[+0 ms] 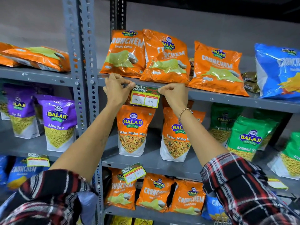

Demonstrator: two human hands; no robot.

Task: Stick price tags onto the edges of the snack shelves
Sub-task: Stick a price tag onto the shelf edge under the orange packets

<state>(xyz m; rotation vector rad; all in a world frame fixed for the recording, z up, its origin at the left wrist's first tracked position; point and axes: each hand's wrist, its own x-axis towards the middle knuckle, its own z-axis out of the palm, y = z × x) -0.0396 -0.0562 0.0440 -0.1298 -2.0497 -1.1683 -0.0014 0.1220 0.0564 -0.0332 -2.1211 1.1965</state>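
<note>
A yellow-bordered price tag marked 40 and 20 lies against the front edge of the upper grey shelf. My left hand pinches its top left corner. My right hand pinches its top right corner, with a bead bracelet on that wrist. Orange Crunchem bags stand on the shelf just above the tag. A second tag hangs tilted on the edge of the shelf below, and a third tag sits on the lower left shelf edge.
A perforated grey upright stands just left of my left hand. Orange Tikha Mitha Mix pouches stand below the tag, purple Aloo Sev pouches at left, green Ratlami pouches at right, and a blue bag at upper right.
</note>
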